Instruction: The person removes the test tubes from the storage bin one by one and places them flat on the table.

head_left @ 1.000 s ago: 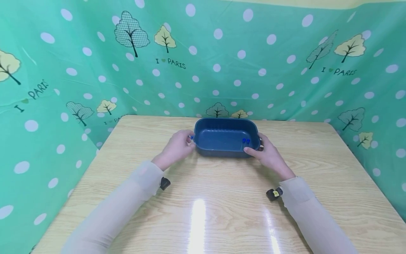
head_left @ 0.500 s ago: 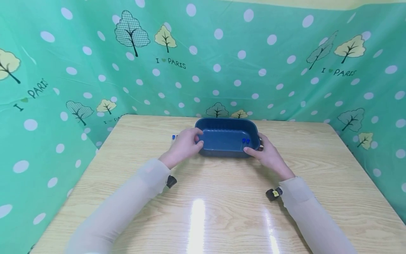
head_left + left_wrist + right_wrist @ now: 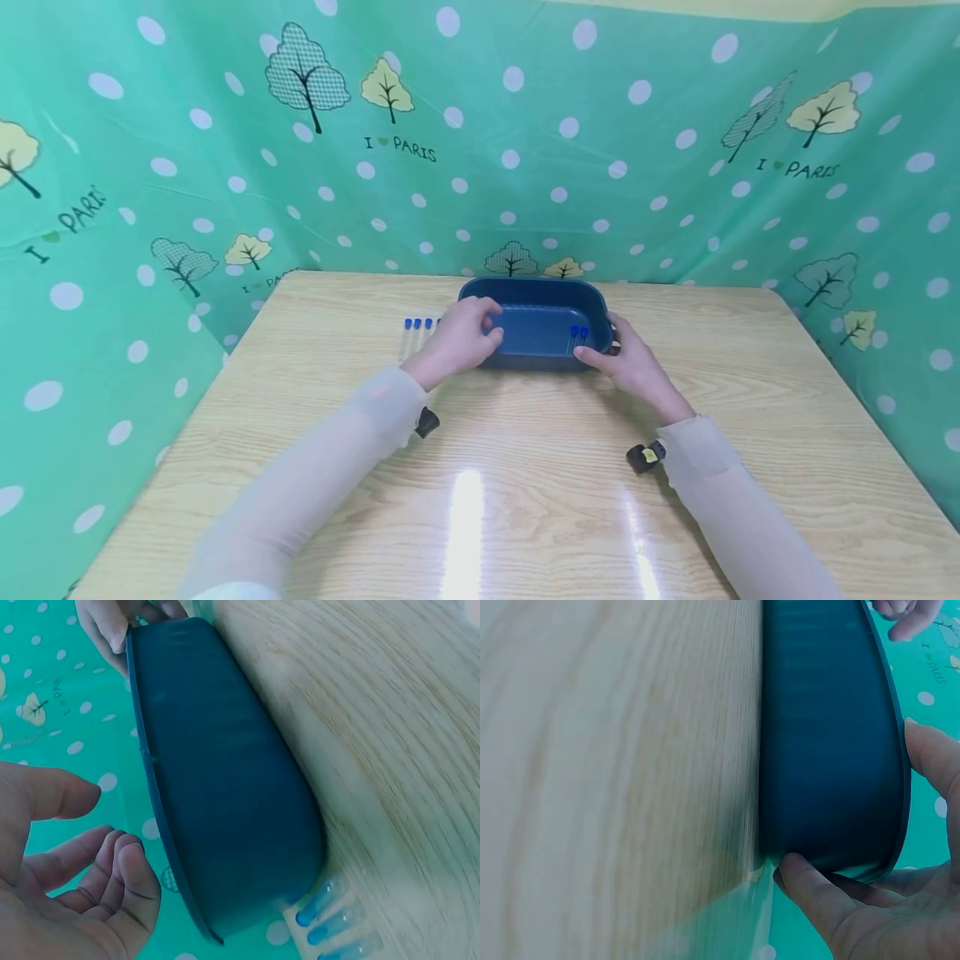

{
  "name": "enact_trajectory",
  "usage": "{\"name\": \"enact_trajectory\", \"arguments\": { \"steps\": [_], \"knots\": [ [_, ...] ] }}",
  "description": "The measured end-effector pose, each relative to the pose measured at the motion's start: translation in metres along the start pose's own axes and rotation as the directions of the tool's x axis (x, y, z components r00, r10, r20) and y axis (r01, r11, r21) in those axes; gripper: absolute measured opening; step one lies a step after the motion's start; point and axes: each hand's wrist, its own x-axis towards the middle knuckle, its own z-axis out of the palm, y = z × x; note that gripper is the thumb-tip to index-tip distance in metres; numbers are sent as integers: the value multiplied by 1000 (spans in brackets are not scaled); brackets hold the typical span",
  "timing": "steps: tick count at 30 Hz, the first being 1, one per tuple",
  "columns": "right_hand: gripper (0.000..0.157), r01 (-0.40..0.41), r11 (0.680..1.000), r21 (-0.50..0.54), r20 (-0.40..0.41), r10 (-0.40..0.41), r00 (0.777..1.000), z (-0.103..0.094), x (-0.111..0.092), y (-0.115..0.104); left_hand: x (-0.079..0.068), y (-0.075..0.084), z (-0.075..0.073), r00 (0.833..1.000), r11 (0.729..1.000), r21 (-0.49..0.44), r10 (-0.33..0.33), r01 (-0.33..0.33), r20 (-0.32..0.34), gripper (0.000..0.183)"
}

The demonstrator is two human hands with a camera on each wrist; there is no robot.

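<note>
A dark blue plastic bin [image 3: 525, 363] stands near the far edge of the table. My right hand [image 3: 633, 367] grips its right end, thumb over the front rim and fingers along the end wall. Two blue-capped test tubes [image 3: 574, 333] lie inside, close to that thumb. My left hand [image 3: 472, 333] hangs over the bin's left end, fingers loosely curled. In the left wrist view a gap shows between its thumb [image 3: 79, 793] and fingers, with nothing visible in it. Left of the bin lie several clear test tubes [image 3: 417, 337] with blue caps, partly hidden behind the left hand.
The light wood table [image 3: 540, 467] has glare streaks at its near side. A green dotted curtain [image 3: 555, 150] hangs behind it and along both sides. A small black device [image 3: 427, 422] sits at the left wrist, another one [image 3: 645, 457] at the right.
My left hand has moved right, from beside the bin's left end to over it, uncovering the blue-capped tubes on the table. The right hand and the bin have stayed put.
</note>
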Motion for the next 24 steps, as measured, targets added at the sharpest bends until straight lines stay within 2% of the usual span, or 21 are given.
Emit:
{"name": "enact_trajectory", "arguments": {
  "steps": [17, 24],
  "knots": [
    [99, -9, 1000, -15, 0, 9, 1000, 1, 1, 1, 22, 14, 19, 997, 1000, -1, -25, 25, 72, 34],
    [108, -26, 1000, -11, -2, 26, 1000, 0, 1, 1, 32, 17, 32, 995, 999, -5, -31, 32, 91, 35]
  ]
}}
